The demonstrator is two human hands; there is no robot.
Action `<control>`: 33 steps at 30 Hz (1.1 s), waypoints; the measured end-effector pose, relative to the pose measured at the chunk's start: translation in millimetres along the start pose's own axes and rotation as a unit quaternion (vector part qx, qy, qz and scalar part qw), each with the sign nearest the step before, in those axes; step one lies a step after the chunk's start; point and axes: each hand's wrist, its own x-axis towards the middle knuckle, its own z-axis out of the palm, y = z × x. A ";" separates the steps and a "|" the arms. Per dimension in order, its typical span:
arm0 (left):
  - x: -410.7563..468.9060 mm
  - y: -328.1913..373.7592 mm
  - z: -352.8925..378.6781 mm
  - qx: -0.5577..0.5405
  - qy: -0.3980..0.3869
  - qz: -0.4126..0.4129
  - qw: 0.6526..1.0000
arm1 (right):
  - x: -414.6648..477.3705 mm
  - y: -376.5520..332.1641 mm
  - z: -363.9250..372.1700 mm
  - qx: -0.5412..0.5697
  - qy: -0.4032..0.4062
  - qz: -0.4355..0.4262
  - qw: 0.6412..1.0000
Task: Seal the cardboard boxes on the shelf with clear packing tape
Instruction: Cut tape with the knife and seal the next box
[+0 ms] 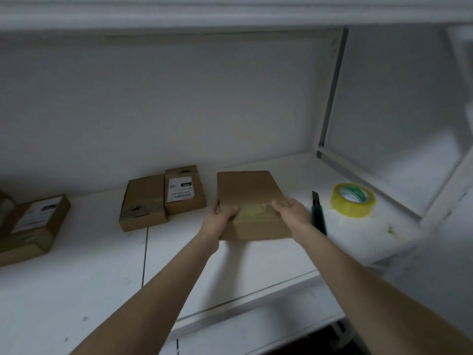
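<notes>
1. Both hands are clamping the cardboard box. The left hand is curling its fingers over the left edge, and the right hand is bending its fingers onto the top by the right edge. The box is lying flat on the white shelf between them.
2. Between the hands, a yellowish tape strip is crossing the lid the short way and is looking wrinkled. If the palms are dragging sideways, that crease is likely getting pressed in or lifted, leaving a weak seal.
3. Just right of the right wrist, a green utility knife is lying with its dark tip pointing away. Blur is hiding whether the blade is out. A careless swing of that arm is risking a cut or knocking the knife off the shelf.
4. Farther right of the grip, the tape roll is resting flat, well within reach.
5. Running away from the grip, the box's long axis is heading toward the back wall, its near short end facing the person.
6. Left of the grip and slightly farther back, two smaller boxes are sitting touching each other. A leftward shove is likely bumping them.
</notes>
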 end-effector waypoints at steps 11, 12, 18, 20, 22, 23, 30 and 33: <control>-96.6 41.4 -70.1 0.063 0.173 0.153 0.971 | -90.9 -33.9 43.1 0.046 -0.053 -0.109 0.992; -104.4 46.6 -79.0 0.117 0.204 0.186 0.954 | -101.7 -43.9 54.6 0.047 -0.066 -0.135 0.988; -135.5 63.6 -128.2 0.258 0.257 0.249 0.898 | -163.6 -102.4 145.8 0.177 -0.265 -0.075 0.945; -140.9 64.1 -152.6 0.218 0.235 0.275 0.906 | -175.0 -114.0 177.5 0.223 -0.308 -0.023 0.924; -142.0 64.8 -186.1 0.204 0.242 0.299 0.900 | -185.1 -125.1 211.4 0.254 -0.344 -0.010 0.904; -139.9 64.7 -204.8 0.209 0.249 0.304 0.895 | -187.9 -129.4 232.0 0.262 -0.347 -0.002 0.900; -92.9 54.2 -349.7 0.324 0.221 0.248 0.886 | -191.6 -145.1 379.7 0.273 -0.294 0.064 0.914; -67.4 40.9 -400.7 0.433 0.201 0.215 0.852 | -182.2 -145.5 423.1 0.281 -0.302 0.075 0.908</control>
